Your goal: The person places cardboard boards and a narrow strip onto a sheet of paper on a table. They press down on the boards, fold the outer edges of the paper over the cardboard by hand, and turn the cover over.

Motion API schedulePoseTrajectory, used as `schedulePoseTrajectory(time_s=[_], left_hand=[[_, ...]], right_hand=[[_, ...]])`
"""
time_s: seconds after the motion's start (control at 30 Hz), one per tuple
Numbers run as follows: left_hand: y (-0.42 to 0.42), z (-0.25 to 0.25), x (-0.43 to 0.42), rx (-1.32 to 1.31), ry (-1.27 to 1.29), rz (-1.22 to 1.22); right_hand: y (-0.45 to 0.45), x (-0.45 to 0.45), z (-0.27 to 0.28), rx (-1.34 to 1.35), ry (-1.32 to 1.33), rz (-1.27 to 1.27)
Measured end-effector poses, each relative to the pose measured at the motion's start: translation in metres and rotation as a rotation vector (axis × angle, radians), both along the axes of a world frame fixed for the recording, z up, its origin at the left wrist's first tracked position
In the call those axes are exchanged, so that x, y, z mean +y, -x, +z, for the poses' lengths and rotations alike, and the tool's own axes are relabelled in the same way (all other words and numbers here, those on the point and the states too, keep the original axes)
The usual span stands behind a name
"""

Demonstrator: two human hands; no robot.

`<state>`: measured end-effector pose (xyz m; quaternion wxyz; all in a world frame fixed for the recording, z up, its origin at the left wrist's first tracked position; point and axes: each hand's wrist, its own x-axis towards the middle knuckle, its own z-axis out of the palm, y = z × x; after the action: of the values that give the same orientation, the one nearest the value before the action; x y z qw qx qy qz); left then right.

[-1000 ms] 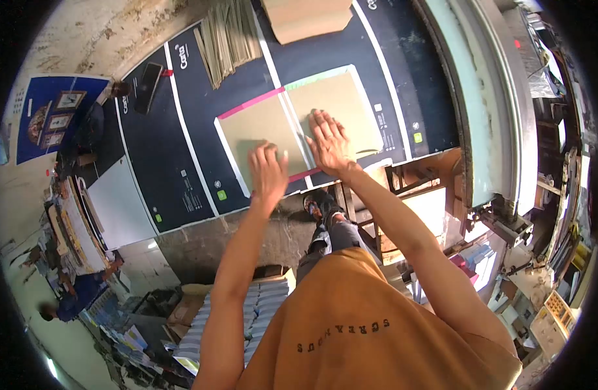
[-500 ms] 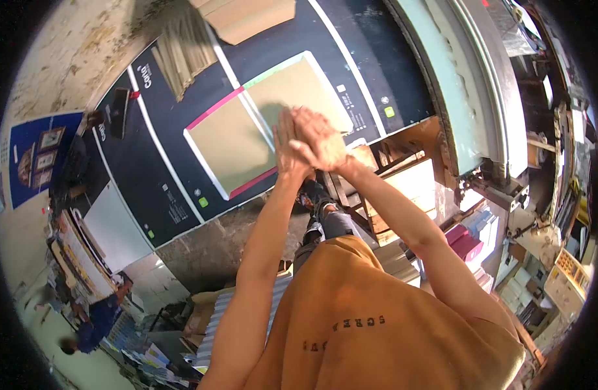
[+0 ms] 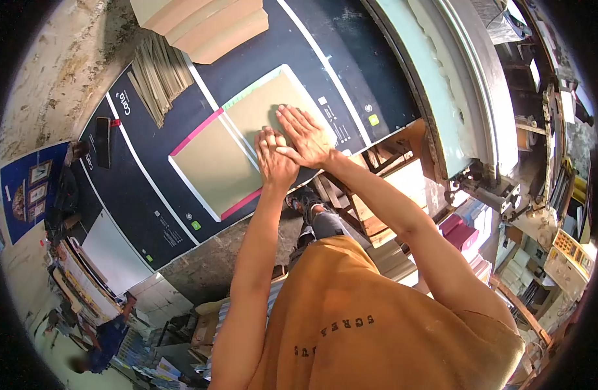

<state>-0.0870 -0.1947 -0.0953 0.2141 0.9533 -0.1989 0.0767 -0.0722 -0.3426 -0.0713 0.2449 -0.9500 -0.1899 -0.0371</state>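
Observation:
On the dark table lies an opened cover [image 3: 214, 166], two tan board panels with a white strip between them and pink, green and white folded edges. My left hand [image 3: 275, 157] rests palm down on the right panel, beside the white strip, fingers close together and slightly bent. Overlapping it at the thumb, my right hand [image 3: 306, 138] presses flat on the same panel with fingers stretched out and a little apart. Neither hand grasps anything.
Long tan board strips [image 3: 159, 75] are piled beyond the cover, near a stack of tan boards [image 3: 214, 29]. A dark phone-like object [image 3: 104, 142] lies at the left. A large pale-green machine [image 3: 435, 84] borders the right. A person [image 3: 107, 338] is at lower left.
My hands have moved nearer to me across the right panel and slid partly apart, with the right fingers spreading. The view has shifted, showing more of the board stack.

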Motion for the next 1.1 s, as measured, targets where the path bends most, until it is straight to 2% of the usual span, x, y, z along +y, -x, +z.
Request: schedulePoseTrajectory(time_s=[0.2,0.23,0.33,0.37,0.47,0.5,0.6,0.63,0.73,0.77,0.87,1.0,1.1], left_hand=[[-0.003,0.011,0.004,0.021,0.013,0.01],[-0.004,0.013,0.007,0.111,-0.01,0.025],[-0.006,0.036,0.037,0.212,0.335,-0.032],[0.001,0.05,0.052,0.194,0.259,-0.066],[0.029,0.067,0.077,0.192,-0.028,0.034],[0.032,0.067,0.083,0.348,-0.145,0.035],[0.04,0.044,0.091,0.294,-0.155,0.054],[0.042,0.04,0.093,0.299,-0.141,0.054],[0.042,0.031,0.093,0.297,-0.169,0.079],[0.042,0.029,0.089,0.238,-0.115,0.104],[0.033,0.028,0.079,0.252,-0.238,0.156],[0.027,0.023,0.071,0.184,-0.276,0.199],[0.029,0.019,0.074,0.162,-0.209,0.2]], right_hand=[[-0.004,0.003,-0.005,0.062,0.066,-0.046],[-0.004,0.003,-0.006,0.048,0.077,-0.053],[-0.007,0.005,-0.002,-0.004,0.092,-0.07],[-0.006,0.007,0.0,-0.036,0.083,-0.083],[-0.004,0.012,-0.003,-0.076,0.088,-0.098],[-0.003,0.015,-0.013,-0.082,0.106,-0.12],[0.017,0.046,-0.01,-0.018,0.071,-0.182],[0.025,0.053,-0.008,0.036,0.07,-0.134],[0.028,0.069,-0.011,0.024,0.083,-0.178],[0.028,0.067,-0.011,0.08,0.058,-0.167],[0.026,0.067,-0.002,0.125,0.122,-0.162],[0.026,0.066,-0.007,0.132,0.152,-0.154],[0.027,0.065,-0.008,0.103,0.136,-0.152]])
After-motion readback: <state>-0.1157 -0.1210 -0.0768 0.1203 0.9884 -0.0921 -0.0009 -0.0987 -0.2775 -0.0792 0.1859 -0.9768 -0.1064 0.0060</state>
